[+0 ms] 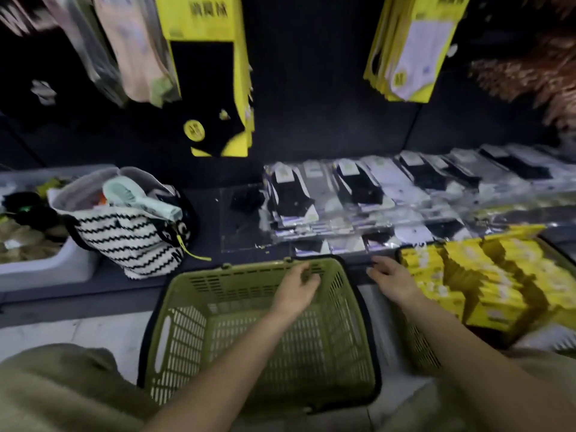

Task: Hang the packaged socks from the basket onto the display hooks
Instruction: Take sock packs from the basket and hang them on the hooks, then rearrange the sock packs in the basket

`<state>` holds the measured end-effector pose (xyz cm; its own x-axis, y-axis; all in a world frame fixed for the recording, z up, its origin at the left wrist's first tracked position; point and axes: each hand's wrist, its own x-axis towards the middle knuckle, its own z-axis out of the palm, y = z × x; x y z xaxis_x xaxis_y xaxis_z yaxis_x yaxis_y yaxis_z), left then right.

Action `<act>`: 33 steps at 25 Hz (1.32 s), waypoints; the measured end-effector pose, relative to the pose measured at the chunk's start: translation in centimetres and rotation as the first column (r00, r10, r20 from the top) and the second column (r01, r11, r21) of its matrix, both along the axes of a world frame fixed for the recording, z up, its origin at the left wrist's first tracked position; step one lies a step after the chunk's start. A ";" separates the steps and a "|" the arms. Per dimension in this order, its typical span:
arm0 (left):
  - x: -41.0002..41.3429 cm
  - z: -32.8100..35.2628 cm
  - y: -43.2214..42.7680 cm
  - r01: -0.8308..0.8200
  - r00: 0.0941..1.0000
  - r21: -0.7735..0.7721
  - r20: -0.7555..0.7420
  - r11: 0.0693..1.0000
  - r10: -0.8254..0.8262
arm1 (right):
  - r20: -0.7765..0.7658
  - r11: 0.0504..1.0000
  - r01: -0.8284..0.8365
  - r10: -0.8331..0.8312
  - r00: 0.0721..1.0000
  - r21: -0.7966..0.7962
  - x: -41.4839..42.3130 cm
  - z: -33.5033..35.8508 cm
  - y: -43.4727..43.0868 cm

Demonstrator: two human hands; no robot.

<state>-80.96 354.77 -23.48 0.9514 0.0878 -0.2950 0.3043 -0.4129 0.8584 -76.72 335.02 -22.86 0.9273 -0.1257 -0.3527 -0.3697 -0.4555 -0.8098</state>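
We can read little here. Far above our left grip (296, 289), a hanging yellow sock pack (202, 24) bears three dark Chinese characters, too blurred to read. Left of that grip, the black side of the striped bag (124, 241) shows white letters, seemingly C and N.

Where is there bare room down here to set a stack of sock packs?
The green basket is bare inside, under the left hand. The dark shelf between the striped tote bag and the clear-packed socks is partly free. Crowded: the second basket, full of yellow sock packs, and the white bin.
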 end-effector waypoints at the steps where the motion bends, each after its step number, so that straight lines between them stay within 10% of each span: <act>1: 0.0 -0.9 -1.7 0.064 0.998 0.067 -0.016 0.996 -0.063 | -0.021 0.999 0.014 -0.015 1.000 -0.050 -0.6 -0.9 -1.3; 8: -0.9 -6.6 -9.0 0.547 0.834 0.410 -0.190 0.730 -0.519 | -0.124 0.958 -0.009 -0.028 0.992 -0.288 -3.8 -4.5 -7.8; 13: -1.0 -8.6 -8.1 0.546 0.796 0.630 -0.183 0.553 -0.578 | -0.239 0.929 -0.086 -0.002 0.971 -0.360 -5.2 -5.8 -11.0; 33: -5.3 -8.6 1.3 0.443 0.894 0.693 -0.292 0.569 -0.341 | -0.244 0.911 -0.393 0.355 0.902 -0.128 -6.9 -7.4 -6.5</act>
<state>-86.30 356.04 -32.05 0.9098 -0.0534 -0.4117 0.0287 -0.9812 0.1909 -83.59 328.49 -30.22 0.8240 0.1403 -0.5490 -0.2976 -0.7173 -0.6300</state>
